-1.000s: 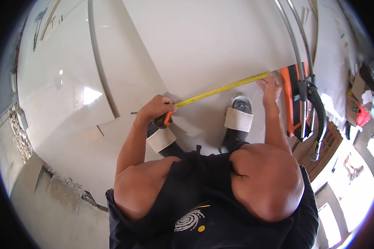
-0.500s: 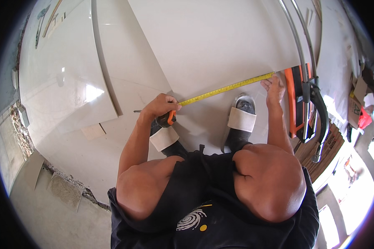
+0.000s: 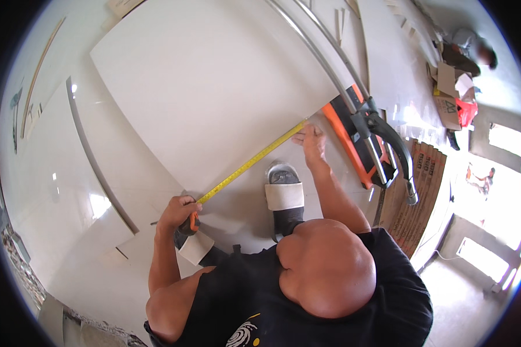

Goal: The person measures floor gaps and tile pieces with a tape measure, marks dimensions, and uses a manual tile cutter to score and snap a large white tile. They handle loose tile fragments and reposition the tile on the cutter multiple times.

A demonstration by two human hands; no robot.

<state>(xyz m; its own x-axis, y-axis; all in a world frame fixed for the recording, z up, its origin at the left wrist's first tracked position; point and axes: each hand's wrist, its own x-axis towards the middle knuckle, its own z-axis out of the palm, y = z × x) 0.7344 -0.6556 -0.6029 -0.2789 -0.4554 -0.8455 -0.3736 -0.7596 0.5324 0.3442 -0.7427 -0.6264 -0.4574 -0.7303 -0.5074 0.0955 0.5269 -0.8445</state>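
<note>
A tape measure's yellow blade point(image 3: 252, 161) runs out along the near edge of a large pale tile point(image 3: 214, 75). My left hand point(image 3: 178, 211) is closed round the tape measure's black and orange case point(image 3: 189, 224), close to the tile's near left corner. At the tile's right corner, my right hand point(image 3: 312, 142) has its fingers at the far end of the blade and appears to pinch it. The hook itself is hidden. Beside that hand stands an orange and black tile cutter point(image 3: 348, 139) with metal rails and a black handle point(image 3: 396, 141), reaching over the tile's right side.
Another glossy tile point(image 3: 58, 191) lies at the left. Long cartons point(image 3: 417, 202) are stacked at the right, with an opened cardboard box point(image 3: 447, 101) beyond. A person point(image 3: 472, 49) is at the far right, another point(image 3: 485, 179) outside an opening. My sandalled foot point(image 3: 283, 196) sits between my hands.
My view has swung to the right, so hands, tile and cutter sit further left and lower in it. Both hands keep their places on the stretched tape. People at the right have come into view.
</note>
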